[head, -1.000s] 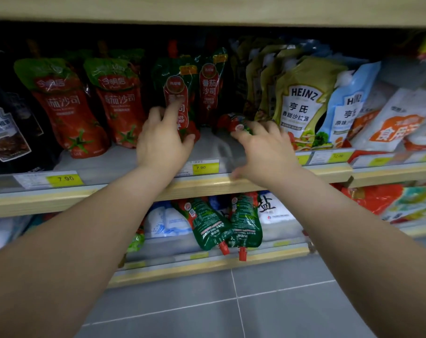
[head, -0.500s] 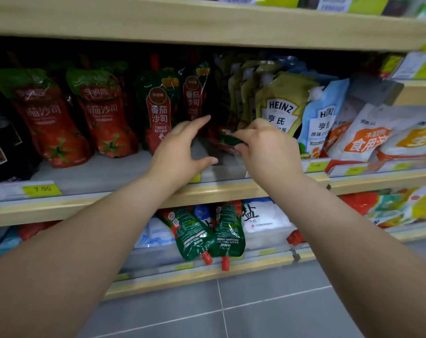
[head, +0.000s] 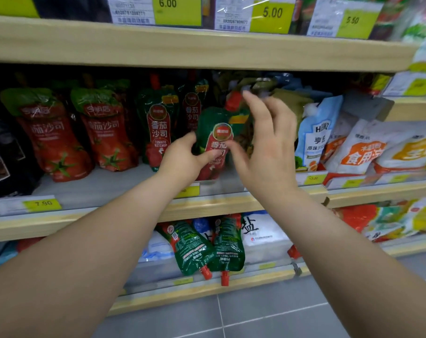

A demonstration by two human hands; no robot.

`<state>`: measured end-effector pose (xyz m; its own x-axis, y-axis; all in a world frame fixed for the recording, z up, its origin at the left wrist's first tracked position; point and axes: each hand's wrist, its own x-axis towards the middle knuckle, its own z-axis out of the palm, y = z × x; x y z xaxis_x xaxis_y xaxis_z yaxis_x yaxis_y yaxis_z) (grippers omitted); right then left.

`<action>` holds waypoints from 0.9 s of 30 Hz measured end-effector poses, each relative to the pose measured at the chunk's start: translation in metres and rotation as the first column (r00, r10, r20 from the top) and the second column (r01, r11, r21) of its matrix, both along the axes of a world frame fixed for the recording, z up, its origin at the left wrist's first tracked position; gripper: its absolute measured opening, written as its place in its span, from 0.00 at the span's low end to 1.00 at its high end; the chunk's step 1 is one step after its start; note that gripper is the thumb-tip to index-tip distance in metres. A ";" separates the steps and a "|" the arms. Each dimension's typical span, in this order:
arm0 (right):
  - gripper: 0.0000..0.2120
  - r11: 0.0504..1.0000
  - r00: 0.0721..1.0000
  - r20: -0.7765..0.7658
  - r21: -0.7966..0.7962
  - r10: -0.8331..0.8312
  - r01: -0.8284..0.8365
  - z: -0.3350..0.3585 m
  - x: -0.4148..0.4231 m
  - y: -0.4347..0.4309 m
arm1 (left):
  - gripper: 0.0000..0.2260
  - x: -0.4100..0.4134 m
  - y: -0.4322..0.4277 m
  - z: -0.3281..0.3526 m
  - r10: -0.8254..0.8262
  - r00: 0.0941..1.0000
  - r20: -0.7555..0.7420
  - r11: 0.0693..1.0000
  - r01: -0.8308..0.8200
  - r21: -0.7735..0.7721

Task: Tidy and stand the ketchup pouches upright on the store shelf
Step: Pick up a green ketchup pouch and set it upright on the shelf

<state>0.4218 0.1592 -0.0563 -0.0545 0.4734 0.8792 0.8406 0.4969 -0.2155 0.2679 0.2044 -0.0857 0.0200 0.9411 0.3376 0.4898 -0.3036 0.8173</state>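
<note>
A green-and-red ketchup pouch (head: 216, 123) with a red cap stands upright near the front of the middle shelf (head: 97, 189). My left hand (head: 180, 159) grips its lower left side, thumb on the front label. My right hand (head: 268, 147) is at the pouch's right side with fingers spread, its thumb touching the label and its index finger up beside the cap. Two matching pouches (head: 158, 128) (head: 193, 111) stand upright just behind and to the left. On the lower shelf two green pouches (head: 190, 250) (head: 227, 247) lie with their caps pointing down over the edge.
Two red tomato-sauce pouches (head: 51, 132) (head: 107, 132) stand at the left. A blue Heinz pouch (head: 316, 135) and white bags (head: 360, 150) crowd the right. The upper shelf board (head: 182, 47) hangs close above the pouch tops. Grey floor tiles lie below.
The pouch that lay flat under my right hand has been raised upright. My left hand has moved right and taken hold of it. My right hand has opened beside it. The view has tilted upward.
</note>
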 end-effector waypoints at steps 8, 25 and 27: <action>0.51 0.816 0.971 -0.131 -0.528 0.198 -0.237 -0.033 -0.014 0.016 | 0.19 -0.006 -0.004 0.000 -0.063 0.991 0.116 0.990 0.076 -0.117; 0.51 0.804 0.997 -0.035 -0.593 -0.062 0.029 -0.033 -0.052 0.078 | 0.11 -0.075 -0.059 -0.037 0.153 0.899 -0.411 0.976 -0.073 0.205; 0.51 0.793 0.996 -0.032 -0.607 -0.083 0.047 -0.032 -0.056 0.087 | 0.11 -0.075 -0.061 -0.039 0.161 0.899 -0.408 0.971 -0.070 0.227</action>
